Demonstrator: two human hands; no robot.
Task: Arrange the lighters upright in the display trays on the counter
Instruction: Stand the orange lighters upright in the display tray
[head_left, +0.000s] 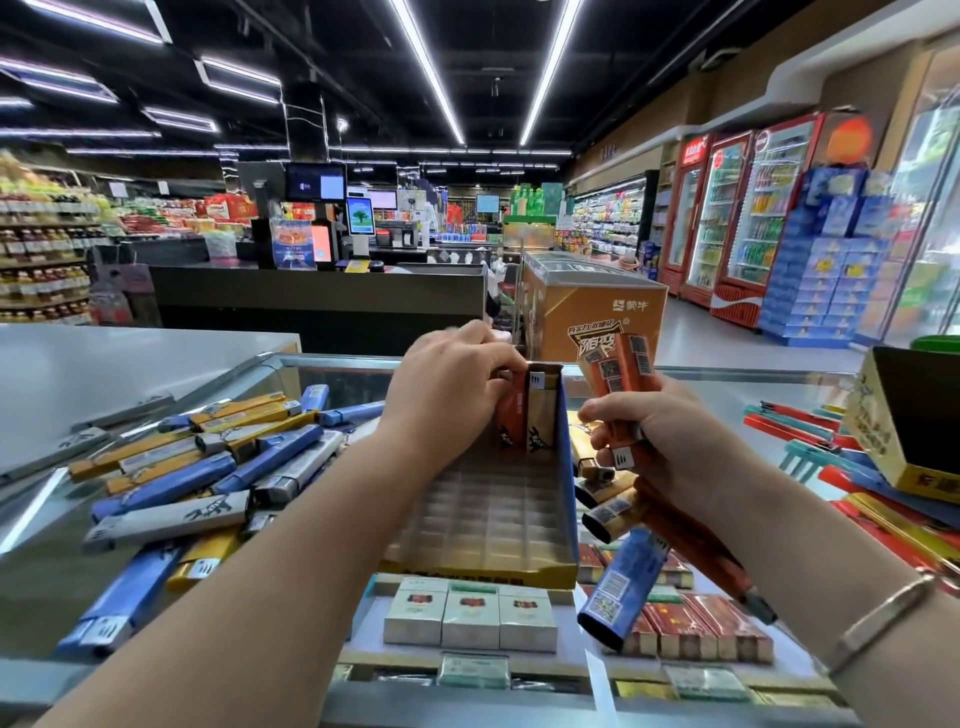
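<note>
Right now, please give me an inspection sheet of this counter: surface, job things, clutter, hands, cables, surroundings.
Surface: glass counter with cigarette packs showing under it.
Job things: tray mostly unfilled; an orange lighter and a tan lighter stand upright at its far end.
Clutter: loose lighters heaped left of the tray, more lie on its right; yellow box far right.
Hands: left hand pinches the orange lighter in the tray; right hand grips a bunch of orange lighters.
Cables: nothing seen.
Surroundings: shop aisle, checkout desk, drink fridges.
</note>
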